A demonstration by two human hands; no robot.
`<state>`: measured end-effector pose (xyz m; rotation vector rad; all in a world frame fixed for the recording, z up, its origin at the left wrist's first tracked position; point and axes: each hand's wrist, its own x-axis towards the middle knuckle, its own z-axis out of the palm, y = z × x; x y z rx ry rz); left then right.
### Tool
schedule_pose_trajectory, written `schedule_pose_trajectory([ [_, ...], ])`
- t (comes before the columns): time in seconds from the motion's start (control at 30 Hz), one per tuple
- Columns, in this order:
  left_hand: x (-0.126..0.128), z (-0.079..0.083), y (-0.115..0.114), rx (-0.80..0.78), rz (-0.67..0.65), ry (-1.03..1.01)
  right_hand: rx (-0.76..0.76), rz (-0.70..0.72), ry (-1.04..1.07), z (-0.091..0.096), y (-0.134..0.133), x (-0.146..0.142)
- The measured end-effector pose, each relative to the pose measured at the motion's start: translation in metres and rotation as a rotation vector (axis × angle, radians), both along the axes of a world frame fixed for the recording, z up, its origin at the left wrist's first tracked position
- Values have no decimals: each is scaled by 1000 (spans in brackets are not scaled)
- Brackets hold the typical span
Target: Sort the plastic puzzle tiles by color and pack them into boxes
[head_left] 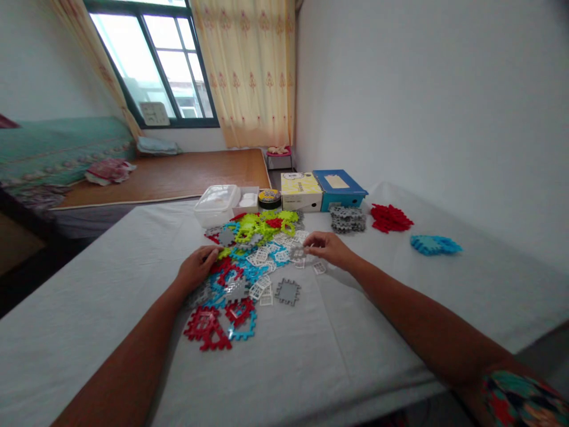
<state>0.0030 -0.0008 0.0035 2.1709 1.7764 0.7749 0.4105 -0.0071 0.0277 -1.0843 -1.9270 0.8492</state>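
Toothed plastic building pieces lie heaped on the white-covered table, with lime green pieces (249, 228), blue pieces (253, 273) and red pieces (204, 323) among them. My left hand (198, 270) rests at the heap's left edge, fingers loosely bent beside a lime green piece and apparently gripping nothing. At the right side, my right hand (329, 249) pinches a grey toothed piece (297, 254) between thumb and fingers, just over several white lattice window pieces (262, 287). A grey square piece (288, 292) lies apart in front of the heap.
Sorted stacks stand to the right: grey (348, 219), red (390, 218) and blue (433, 244). Behind the heap are a clear plastic box (217, 201), a round black-and-yellow tin (269, 199), a yellow-and-white box (301, 193) and a blue box (340, 188). A wall borders the right.
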Motion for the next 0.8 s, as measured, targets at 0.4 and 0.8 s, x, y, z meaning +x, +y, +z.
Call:
schedule_pose_trajectory([
  [0.4, -1, -1, 1, 17, 1, 3, 572, -708, -348, -5, 65, 129],
  [0.8, 2, -1, -1, 28, -1, -6, 285, 447, -459, 10, -42, -23],
])
